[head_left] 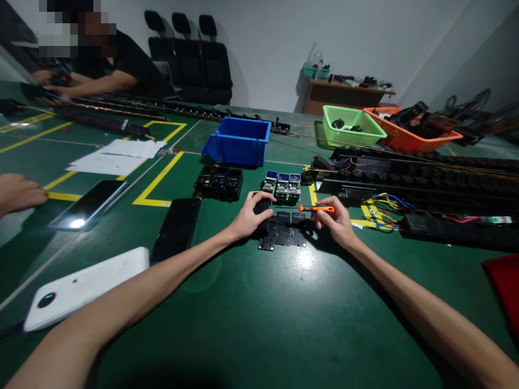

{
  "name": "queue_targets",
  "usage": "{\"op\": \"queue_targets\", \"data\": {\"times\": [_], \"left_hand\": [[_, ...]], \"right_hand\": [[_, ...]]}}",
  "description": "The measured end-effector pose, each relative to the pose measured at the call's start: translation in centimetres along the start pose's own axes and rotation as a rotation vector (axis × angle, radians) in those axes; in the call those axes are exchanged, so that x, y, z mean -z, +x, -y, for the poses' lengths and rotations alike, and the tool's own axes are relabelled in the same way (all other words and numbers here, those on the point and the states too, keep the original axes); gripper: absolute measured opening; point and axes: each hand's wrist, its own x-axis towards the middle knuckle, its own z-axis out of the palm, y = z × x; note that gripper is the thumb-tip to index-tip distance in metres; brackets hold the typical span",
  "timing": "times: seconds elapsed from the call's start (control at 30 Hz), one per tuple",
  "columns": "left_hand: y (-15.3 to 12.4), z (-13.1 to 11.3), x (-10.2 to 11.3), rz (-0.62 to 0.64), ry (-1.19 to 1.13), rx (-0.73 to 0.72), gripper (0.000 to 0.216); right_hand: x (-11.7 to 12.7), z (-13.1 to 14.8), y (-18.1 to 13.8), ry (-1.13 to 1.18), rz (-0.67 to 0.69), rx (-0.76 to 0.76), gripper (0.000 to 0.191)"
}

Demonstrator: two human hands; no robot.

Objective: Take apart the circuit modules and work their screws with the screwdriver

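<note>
Your left hand has its grip closed around a black piece near flat black plates on the bench, your right hand clamps an orange screwdriver pointing toward it, and this looks like screw work, next calling for careful alignment.

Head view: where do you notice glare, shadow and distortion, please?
Head view: bright glare on the green table near the black plates, and on the light-edged phone; dark shadow along the right forearm, which itself seems stretched toward the lower corner.
</note>
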Motion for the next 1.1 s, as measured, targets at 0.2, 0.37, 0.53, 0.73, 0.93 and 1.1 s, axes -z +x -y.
{"op": "queue_targets", "data": {"times": [0.2, 0.37, 0.53, 0.73, 0.93, 1.1], "left_hand": [[-0.04, -0.25, -0.11, -0.006, 0.05, -0.024, 0.015], [-0.11, -0.48, -0.08, 0.011, 0.082, -0.04, 0.017], [-0.05, -0.59, 0.04, 0.019, 0.084, -0.037, 0.014], [-0.1, -0.59, 0.0, 0.009, 0.069, 0.005, 0.018], [-0.17, -0.23, -0.21, -0.043, -0.029, -0.024, 0.051], [-0.11, 0.24, -0.55, -0.079, -0.058, 0.042, 0.049]], "right_hand": [[0.03, 0.02, -0.07, 0.015, -0.001, 0.011, 0.025], [0.06, -0.02, -0.08, 0.018, 0.006, 0.016, 0.025], [0.08, -0.08, -0.12, 0.014, 0.013, 0.022, 0.025], [0.0, 0.13, -0.13, 0.009, 0.015, 0.014, 0.027], [0.02, 0.34, -0.22, -0.019, 0.006, -0.008, 0.029], [0.07, 0.28, -0.33, -0.039, 0.018, -0.003, 0.029]]}}
